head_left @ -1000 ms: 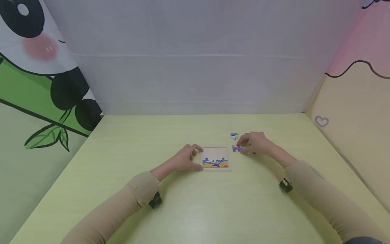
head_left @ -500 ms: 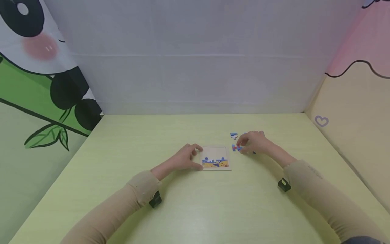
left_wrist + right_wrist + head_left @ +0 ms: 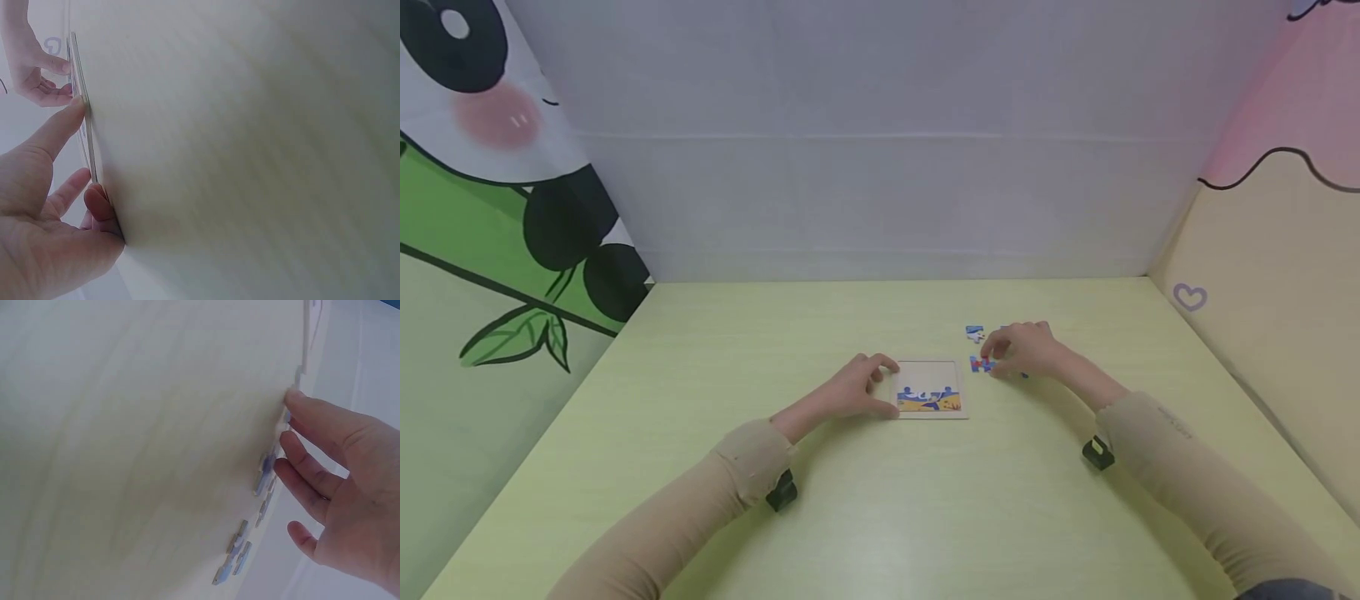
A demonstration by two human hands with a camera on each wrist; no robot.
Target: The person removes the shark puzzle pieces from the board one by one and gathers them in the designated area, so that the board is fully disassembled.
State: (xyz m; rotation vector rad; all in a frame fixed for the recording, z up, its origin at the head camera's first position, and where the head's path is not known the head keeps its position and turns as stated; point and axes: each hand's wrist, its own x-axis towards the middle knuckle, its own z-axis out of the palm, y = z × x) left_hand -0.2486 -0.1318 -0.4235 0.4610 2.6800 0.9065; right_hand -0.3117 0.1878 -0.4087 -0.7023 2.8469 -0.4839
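A square jigsaw tray (image 3: 928,373) lies flat on the table. Fitted along its near side are blue and yellow puzzle pieces (image 3: 931,404). My left hand (image 3: 848,392) holds the tray's left side, thumb at the near corner and index finger at the far one. In the left wrist view the thumb and fingertips touch the thin tray edge (image 3: 92,147). Right of the tray, my right hand (image 3: 1026,350) has thumb and index finger on a red-and-blue puzzle piece (image 3: 977,364) at the tabletop. Part of that piece is hidden by the fingers.
A blue-and-white puzzle piece (image 3: 974,332) lies behind the held one. More loose pieces sit under and behind the right hand, partly hidden; several, such as this puzzle piece (image 3: 262,475), show in the right wrist view. A pale wall (image 3: 880,192) closes off the table's back.
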